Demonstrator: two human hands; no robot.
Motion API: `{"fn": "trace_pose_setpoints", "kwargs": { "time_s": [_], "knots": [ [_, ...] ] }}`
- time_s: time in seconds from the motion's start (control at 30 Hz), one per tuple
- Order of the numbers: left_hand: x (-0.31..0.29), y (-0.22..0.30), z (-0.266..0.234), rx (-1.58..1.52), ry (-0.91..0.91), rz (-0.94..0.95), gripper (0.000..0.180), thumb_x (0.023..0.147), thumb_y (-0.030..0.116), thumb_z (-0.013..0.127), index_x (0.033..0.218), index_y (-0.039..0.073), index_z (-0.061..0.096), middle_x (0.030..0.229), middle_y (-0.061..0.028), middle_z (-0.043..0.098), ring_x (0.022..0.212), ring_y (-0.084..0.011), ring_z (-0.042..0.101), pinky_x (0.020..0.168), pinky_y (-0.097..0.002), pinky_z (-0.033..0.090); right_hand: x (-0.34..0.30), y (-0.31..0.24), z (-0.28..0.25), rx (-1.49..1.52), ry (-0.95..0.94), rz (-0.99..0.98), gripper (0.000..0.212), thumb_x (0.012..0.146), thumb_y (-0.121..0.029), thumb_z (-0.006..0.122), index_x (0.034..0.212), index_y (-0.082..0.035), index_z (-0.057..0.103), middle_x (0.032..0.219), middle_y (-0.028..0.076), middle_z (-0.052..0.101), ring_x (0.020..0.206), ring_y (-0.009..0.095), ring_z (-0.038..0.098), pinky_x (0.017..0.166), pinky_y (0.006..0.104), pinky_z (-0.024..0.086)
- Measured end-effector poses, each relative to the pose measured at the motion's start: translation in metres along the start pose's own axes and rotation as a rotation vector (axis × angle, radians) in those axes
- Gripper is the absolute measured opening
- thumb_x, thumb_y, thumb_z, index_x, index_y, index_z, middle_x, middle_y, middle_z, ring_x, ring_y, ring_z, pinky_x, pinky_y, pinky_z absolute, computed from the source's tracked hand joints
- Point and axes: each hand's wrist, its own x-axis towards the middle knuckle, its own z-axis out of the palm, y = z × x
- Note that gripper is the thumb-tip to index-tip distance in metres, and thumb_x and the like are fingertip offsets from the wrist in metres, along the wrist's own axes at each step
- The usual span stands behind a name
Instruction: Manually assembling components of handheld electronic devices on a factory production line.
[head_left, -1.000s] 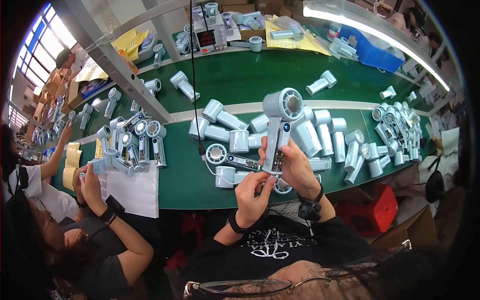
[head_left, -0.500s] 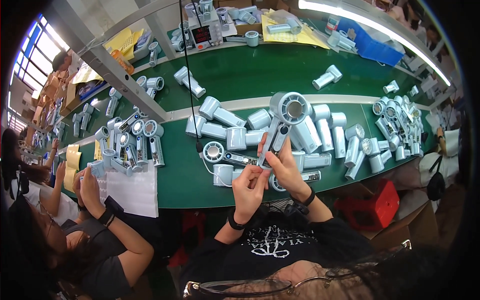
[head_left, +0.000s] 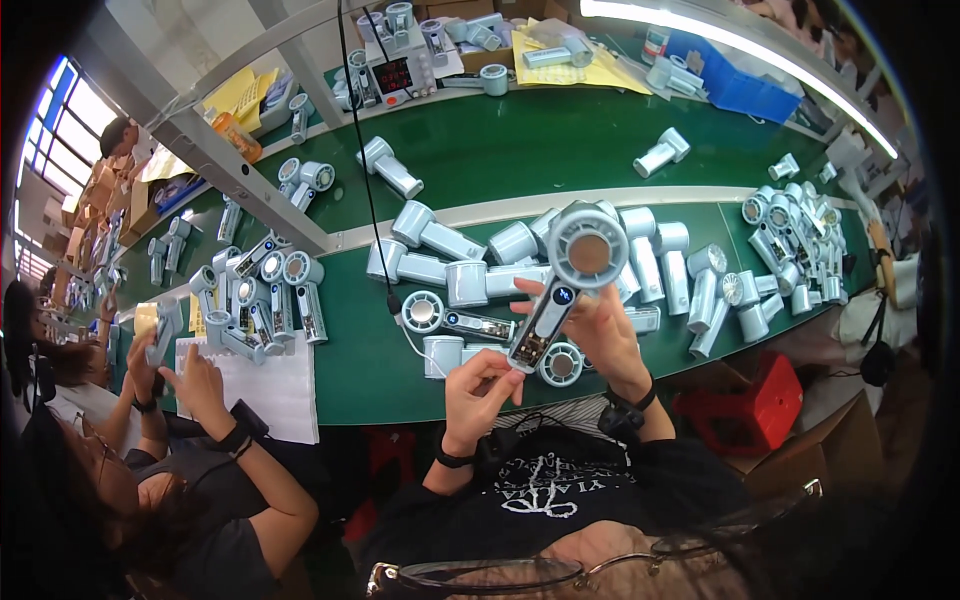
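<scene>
A pale blue handheld fan (head_left: 541, 325) is raised above the bench, its round head tilted up and a small lit display below it. The lower handle is uncovered, showing circuit parts. My left hand (head_left: 478, 398) pinches the handle's bottom end between thumb and fingers. Around the handle's back is my right hand (head_left: 610, 340), its fingertips showing past the left side and its thumb off the front; the handle partly hides its grip. Just beneath lies another fan (head_left: 560, 364), its round grille facing up. A fan with an exposed board (head_left: 478, 325) rests left of the held one.
More fans (head_left: 448, 238) lie across the green bench (head_left: 480, 140), with a pile (head_left: 790, 235) at right. A black cable (head_left: 375, 210) hangs down at left. Beside me a co-worker's hands (head_left: 200, 385) hold a fan over a white sheet (head_left: 265, 385). A red stool (head_left: 745, 405) stands at right.
The held fan has come slightly lower, and its display now shows lit. My right thumb has lifted off the handle's front. At left, the co-worker has raised a fan.
</scene>
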Motion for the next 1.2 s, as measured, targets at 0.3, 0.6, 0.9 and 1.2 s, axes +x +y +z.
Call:
{"fn": "trace_pose_setpoints", "kwargs": {
  "time_s": [0.3, 0.6, 0.9, 1.2],
  "knots": [
    [-0.007, 0.015, -0.016, 0.140, -0.147, -0.062, 0.003, 0.084, -0.007, 0.060, 0.087, -0.007, 0.058, 0.070, -0.0073, 0.062, 0.055, -0.0088, 0.056, 0.049, -0.0192, 0.040, 0.009, -0.021, -0.012, -0.220, -0.027, -0.182, 0.083, 0.076, -0.030, 0.076, 0.135, -0.006, 0.023, 0.129, 0.022, 0.046, 0.113, 0.038, 0.055, 0.091, 0.0439, 0.049],
    [-0.010, 0.024, -0.026, 0.145, -0.146, -0.084, 0.004, 0.085, -0.003, 0.063, 0.086, -0.006, 0.060, 0.066, -0.0045, 0.062, 0.056, -0.0046, 0.055, 0.047, -0.0158, 0.036, 0.014, -0.065, -0.027, -1.074, -0.320, -0.215, 0.081, 0.055, -0.020, 0.091, 0.117, -0.005, 0.041, 0.111, 0.016, 0.055, 0.103, 0.029, 0.059, 0.091, 0.0448, 0.048],
    [-0.014, 0.019, -0.027, 0.183, -0.177, -0.113, 0.004, 0.084, -0.003, 0.063, 0.085, -0.005, 0.060, 0.065, -0.0049, 0.061, 0.052, -0.0031, 0.052, 0.045, -0.0164, 0.032, 0.017, -0.063, -0.022, -1.013, -0.354, -0.341, 0.077, 0.055, -0.021, 0.091, 0.115, -0.005, 0.045, 0.103, 0.013, 0.059, 0.098, 0.026, 0.060, 0.093, 0.0453, 0.045],
    [-0.012, 0.025, -0.028, 0.205, -0.245, -0.197, 0.002, 0.085, -0.005, 0.060, 0.087, -0.006, 0.059, 0.068, -0.0047, 0.059, 0.055, -0.0046, 0.051, 0.048, -0.0163, 0.032, 0.023, -0.063, -0.025, -1.086, -0.426, -0.438, 0.074, 0.055, -0.024, 0.091, 0.114, -0.004, 0.052, 0.101, 0.009, 0.063, 0.096, 0.027, 0.062, 0.091, 0.0442, 0.046]
  ]
}}
